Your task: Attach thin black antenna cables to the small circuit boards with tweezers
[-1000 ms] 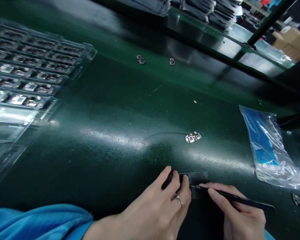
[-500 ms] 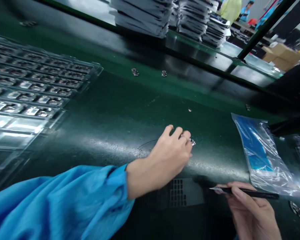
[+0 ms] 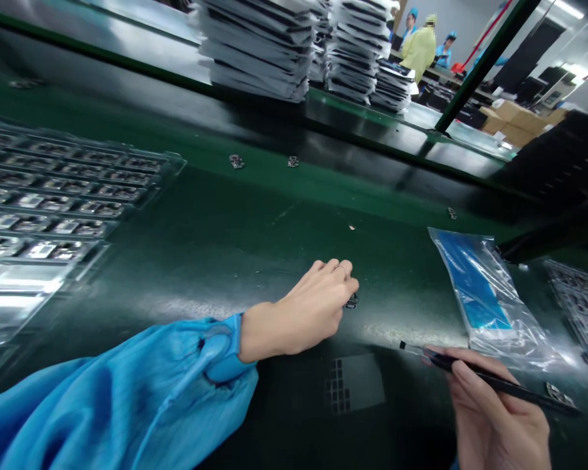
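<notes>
My left hand (image 3: 306, 307), in a blue sleeve, reaches over the green mat with its fingers curled round a small circuit board (image 3: 351, 301), whose edge shows at the fingertips. My right hand (image 3: 494, 418) sits at the lower right, closed on black tweezers (image 3: 475, 375) whose tip points left. A dark sheet with a grid of small pads (image 3: 353, 385) lies on the mat between the hands.
Clear trays of small boards (image 3: 63, 202) fill the left. A plastic bag with a blue sheet (image 3: 480, 294) lies right. Two loose boards (image 3: 236, 160) sit further back. Stacked trays (image 3: 259, 52) stand on the far shelf. People in work coats stand far behind.
My left hand left the dark sheet, reached forward to the small board and closed on it. The right hand kept the tweezers and drifted slightly right. The view tilted up.
</notes>
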Demonstrator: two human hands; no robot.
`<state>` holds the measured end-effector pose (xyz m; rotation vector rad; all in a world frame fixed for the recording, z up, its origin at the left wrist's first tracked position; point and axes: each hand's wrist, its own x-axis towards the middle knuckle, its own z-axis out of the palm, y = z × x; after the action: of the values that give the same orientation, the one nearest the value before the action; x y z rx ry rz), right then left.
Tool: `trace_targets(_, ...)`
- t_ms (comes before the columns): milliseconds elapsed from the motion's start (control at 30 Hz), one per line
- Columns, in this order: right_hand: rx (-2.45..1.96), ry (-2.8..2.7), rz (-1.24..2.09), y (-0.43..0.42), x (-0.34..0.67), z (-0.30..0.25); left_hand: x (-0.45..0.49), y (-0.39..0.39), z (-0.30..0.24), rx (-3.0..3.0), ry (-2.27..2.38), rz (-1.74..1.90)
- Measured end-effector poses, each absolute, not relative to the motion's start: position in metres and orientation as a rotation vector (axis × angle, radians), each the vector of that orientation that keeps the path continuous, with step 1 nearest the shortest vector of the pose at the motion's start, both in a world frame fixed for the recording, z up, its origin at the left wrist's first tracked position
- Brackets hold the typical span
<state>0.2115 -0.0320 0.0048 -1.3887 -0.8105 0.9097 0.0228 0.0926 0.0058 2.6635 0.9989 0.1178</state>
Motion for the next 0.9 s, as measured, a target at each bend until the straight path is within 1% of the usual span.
trace_targets(100, -1.393, -1.046, 0.656, -0.028, 0.204, 0.005, 0.02, 0.087, 0.01, 2.683, 0.943, 0.091)
trace_targets(200, -1.381, -1.451, 0.474, -0.02, 0.197, 0.003, 0.016, 0.076, 0.014, 2.711, 0.858, 0.077)
trace_targets(300, -1.335, -1.914, 0.434, -0.008, 0.19, 0.004, 0.011, 0.064, 0.02, 2.75, 0.733, 0.155)
trace_targets(400, -1.277, -2.165, 0.44, 0.0, 0.182, 0.007, 0.006, 0.054, 0.026, 2.775, 0.66, 0.313)
trace_targets(467, -1.265, -2.196, 0.48, 0.002, 0.177, 0.011, 0.002, 0.048, 0.03, 2.756, 0.671, 0.411)
trace_targets(533, -1.281, -2.137, 0.574, 0.002, 0.176, 0.015, -0.003, 0.042, 0.031, 2.76, 0.73, 0.591)
trace_targets(600, -1.295, -1.963, 0.673, 0.001, 0.178, 0.016, -0.007, 0.036, 0.03, 2.764, 0.788, 0.848)
trace_targets(667, -1.297, -1.734, 0.726, -0.001, 0.18, 0.015, -0.008, 0.029, 0.026, 2.69, 0.854, 1.02)
trace_targets(767, -1.239, -1.511, 0.761, -0.004, 0.178, 0.01, -0.002, 0.026, 0.016, 2.323, 0.984, 1.03)
trace_targets(900, -1.216, -1.511, 0.894, -0.008, 0.169, 0.009, 0.008, 0.034, 0.009, 1.715, 0.919, 0.906)
